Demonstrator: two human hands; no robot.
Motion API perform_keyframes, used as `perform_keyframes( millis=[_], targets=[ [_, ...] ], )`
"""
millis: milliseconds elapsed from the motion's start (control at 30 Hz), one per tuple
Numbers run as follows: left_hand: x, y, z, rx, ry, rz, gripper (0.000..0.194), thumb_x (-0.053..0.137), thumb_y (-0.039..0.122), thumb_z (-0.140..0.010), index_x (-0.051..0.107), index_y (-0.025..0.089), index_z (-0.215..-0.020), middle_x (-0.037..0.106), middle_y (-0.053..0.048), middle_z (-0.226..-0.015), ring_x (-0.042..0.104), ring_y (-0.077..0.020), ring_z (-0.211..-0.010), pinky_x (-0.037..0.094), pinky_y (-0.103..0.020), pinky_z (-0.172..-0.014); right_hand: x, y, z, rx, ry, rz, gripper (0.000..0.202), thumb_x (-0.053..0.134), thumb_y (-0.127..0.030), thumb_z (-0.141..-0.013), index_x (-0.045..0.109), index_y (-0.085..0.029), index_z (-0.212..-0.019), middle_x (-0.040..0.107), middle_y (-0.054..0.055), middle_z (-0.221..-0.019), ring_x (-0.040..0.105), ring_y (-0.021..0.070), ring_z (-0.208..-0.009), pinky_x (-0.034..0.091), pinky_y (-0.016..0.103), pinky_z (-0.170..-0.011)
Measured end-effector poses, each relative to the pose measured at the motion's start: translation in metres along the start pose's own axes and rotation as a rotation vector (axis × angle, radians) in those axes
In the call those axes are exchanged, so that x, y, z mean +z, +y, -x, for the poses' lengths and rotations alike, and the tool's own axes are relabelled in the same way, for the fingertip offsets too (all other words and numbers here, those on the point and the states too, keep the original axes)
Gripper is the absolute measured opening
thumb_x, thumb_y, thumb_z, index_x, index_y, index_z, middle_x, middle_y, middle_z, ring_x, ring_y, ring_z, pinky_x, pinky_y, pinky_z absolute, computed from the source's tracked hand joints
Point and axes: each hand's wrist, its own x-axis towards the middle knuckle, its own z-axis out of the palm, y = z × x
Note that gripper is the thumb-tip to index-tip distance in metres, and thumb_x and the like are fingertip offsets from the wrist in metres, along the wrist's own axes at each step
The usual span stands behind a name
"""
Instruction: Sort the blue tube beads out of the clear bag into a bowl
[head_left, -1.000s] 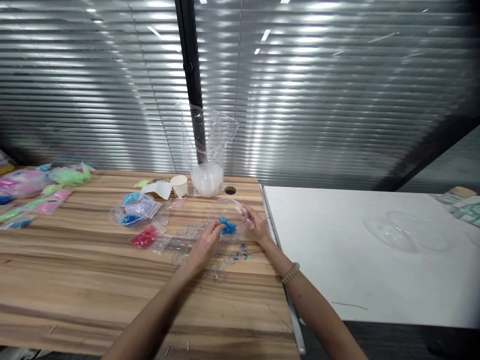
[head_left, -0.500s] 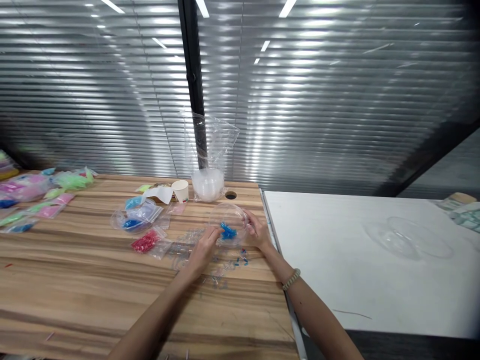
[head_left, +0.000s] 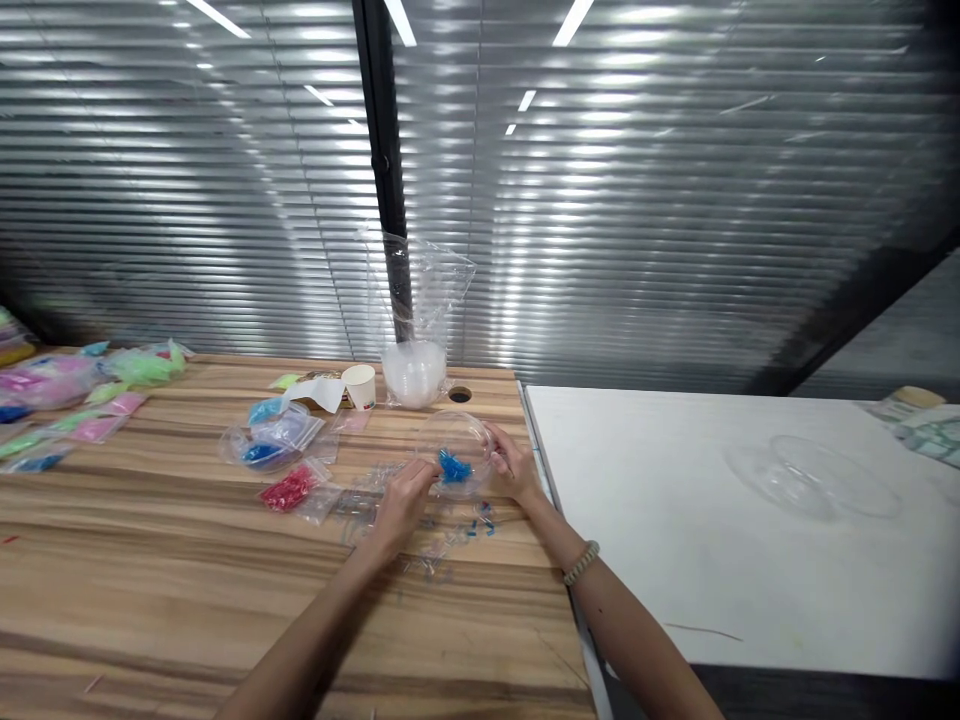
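My right hand (head_left: 514,466) grips the right rim of a clear plastic half-sphere (head_left: 459,428), tilted above the wooden table. Inside the shell lies a clump of short blue pieces (head_left: 454,467). The fingers of my left hand (head_left: 407,492) are pinched together at the shell's left edge, close to the blue clump; anything between their tips is too small to make out. Below both hands, clear scraps and small tube-like bits (head_left: 442,540) are scattered, with a few dark blue bits (head_left: 484,522) near my right wrist.
To the left lie a bag of red pieces (head_left: 289,488) and a clear shell with blue bags (head_left: 262,452). Behind stand a paper cup (head_left: 360,386) and a bag of clear domes (head_left: 415,372). More clear shells (head_left: 817,480) rest on the white table (head_left: 637,540).
My left fingertips have drawn slightly left, away from the blue clump. The clump now looks looser and more spread. My right hand still holds the shell.
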Motion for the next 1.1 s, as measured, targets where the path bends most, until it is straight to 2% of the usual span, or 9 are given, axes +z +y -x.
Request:
perform_keyframes(
  millis=[133, 433, 667, 867, 1000, 1100],
  targets=[
    [0.001, -0.001, 0.0, -0.021, 0.004, 0.002, 0.017, 0.044, 0.014, -0.091, 0.061, 0.018, -0.088, 0.062, -0.002, -0.081, 0.057, -0.0137, -0.077, 0.043, -0.023, -0.07, 0.0, 0.001, 0.0, -0.007, 0.0, 0.02, 0.05, 0.033, -0.044, -0.089, 0.049, -0.016, -0.127, 0.064, 0.008, -0.097, 0.061, 0.0184, -0.075, 0.05, 0.031, -0.071],
    [-0.004, 0.007, -0.008, -0.053, 0.079, 0.022, 0.023, 0.043, 0.02, -0.091, 0.06, 0.017, -0.074, 0.063, -0.001, -0.073, 0.058, -0.0133, -0.068, 0.044, -0.023, -0.064, -0.002, -0.003, -0.001, -0.035, 0.009, 0.039, 0.049, 0.033, -0.042, -0.089, 0.049, -0.017, -0.127, 0.063, 0.008, -0.098, 0.06, 0.0185, -0.075, 0.05, 0.031, -0.07],
    [-0.001, 0.001, -0.004, -0.003, 0.024, -0.036, 0.027, 0.039, 0.016, -0.092, 0.062, 0.017, -0.078, 0.064, -0.002, -0.073, 0.058, -0.0139, -0.069, 0.044, -0.023, -0.063, -0.002, -0.005, -0.002, -0.046, 0.006, 0.038, 0.051, 0.032, -0.044, -0.089, 0.047, -0.016, -0.128, 0.064, 0.008, -0.094, 0.061, 0.0188, -0.074, 0.051, 0.031, -0.068],
    [-0.005, 0.004, -0.007, 0.1, -0.09, -0.125, 0.023, 0.042, 0.012, -0.09, 0.064, 0.017, -0.09, 0.065, -0.005, -0.084, 0.058, -0.0185, -0.082, 0.045, -0.03, -0.073, -0.005, -0.011, -0.003, -0.062, 0.009, 0.073, 0.052, 0.032, -0.048, -0.09, 0.05, -0.015, -0.126, 0.064, 0.009, -0.099, 0.062, 0.019, -0.078, 0.051, 0.03, -0.069],
    [-0.003, 0.003, -0.009, 0.147, -0.081, -0.169, 0.02, 0.045, 0.012, -0.09, 0.062, 0.017, -0.1, 0.065, -0.007, -0.103, 0.055, -0.0217, -0.098, 0.043, -0.038, -0.086, -0.007, -0.012, -0.004, -0.06, -0.003, 0.077, 0.054, 0.031, -0.048, -0.09, 0.05, -0.014, -0.126, 0.065, 0.009, -0.094, 0.061, 0.0189, -0.075, 0.051, 0.03, -0.068],
    [-0.002, 0.003, -0.01, 0.134, -0.072, -0.2, 0.019, 0.046, 0.013, -0.09, 0.062, 0.017, -0.1, 0.064, -0.007, -0.107, 0.054, -0.0222, -0.099, 0.042, -0.04, -0.088, -0.006, -0.011, -0.003, -0.042, -0.016, 0.085, 0.054, 0.03, -0.048, -0.09, 0.05, -0.014, -0.127, 0.065, 0.01, -0.097, 0.061, 0.0195, -0.078, 0.051, 0.031, -0.07]
  ],
)
